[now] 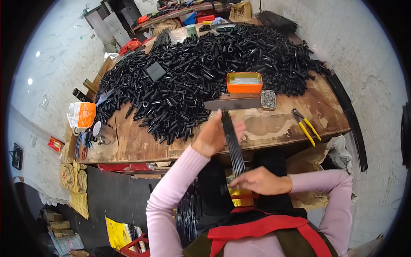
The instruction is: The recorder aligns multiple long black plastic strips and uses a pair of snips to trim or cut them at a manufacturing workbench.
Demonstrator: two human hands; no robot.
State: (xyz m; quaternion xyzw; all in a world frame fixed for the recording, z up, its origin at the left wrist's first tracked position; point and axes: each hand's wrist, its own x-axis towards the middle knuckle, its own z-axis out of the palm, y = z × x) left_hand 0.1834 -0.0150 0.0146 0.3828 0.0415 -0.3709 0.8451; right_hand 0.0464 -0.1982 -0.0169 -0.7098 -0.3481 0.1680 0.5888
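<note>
Slanting down from the table's front edge toward my lap is a bundle of thin black rods [234, 147]. My left hand [216, 133] is closed around its upper part, thumb pointing up. Around the lower end, the fingers of my right hand [259, 180] are pinched together; motion blurs their tips a little. Just beyond my left hand lies a flat grey bar [233, 104]. An orange tin [244, 82] holding thin pale pins stands behind the bar, and a small clear box [268, 100] of tiny metal pieces sits beside it.
A large heap of short black tubular parts [201, 64] covers much of the wooden table [282, 124]. Yellow-handled pliers [306, 127] rest at the right front. A clear cup [102, 132] stands at the left edge. More dark rods [188, 214] hang beside my left leg.
</note>
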